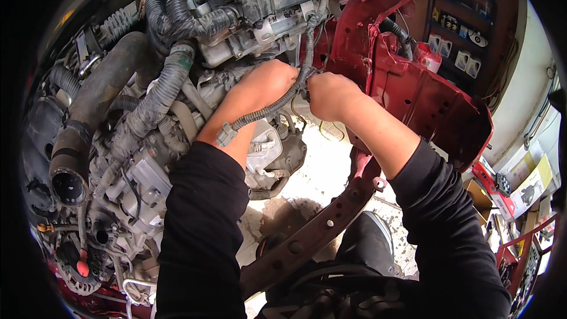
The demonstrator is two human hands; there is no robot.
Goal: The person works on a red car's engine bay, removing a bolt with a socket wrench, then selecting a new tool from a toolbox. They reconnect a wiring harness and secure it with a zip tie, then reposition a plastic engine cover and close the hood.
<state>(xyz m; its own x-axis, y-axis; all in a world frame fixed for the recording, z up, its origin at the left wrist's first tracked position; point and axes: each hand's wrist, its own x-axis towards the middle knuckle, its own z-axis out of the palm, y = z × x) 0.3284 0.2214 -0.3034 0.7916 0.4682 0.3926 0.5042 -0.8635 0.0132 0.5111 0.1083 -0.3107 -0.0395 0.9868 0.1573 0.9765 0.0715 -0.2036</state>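
Observation:
My left hand (269, 82) reaches in beside the engine (239, 44), closed, its fingertips turned away from view. Close to its right is my right hand (332, 97), curled into a fist by the inner edge of the red body panel (407, 82). A small dark part shows at its fingertips, too hidden to name. Between the two hands runs a corrugated wiring harness (308, 47). It bends down across my left wrist and ends in a loose grey connector (226, 134). What my left fingers grip is hidden.
A dark curved crossmember (316, 227) spans the space above my legs. Thick ribbed hoses (144, 100) and a wide open-ended black pipe (97, 97) lie left. Thin wires (332, 133) hang below my hands. Shelves with bottles (463, 41) stand far right, with boxes (517, 192) below.

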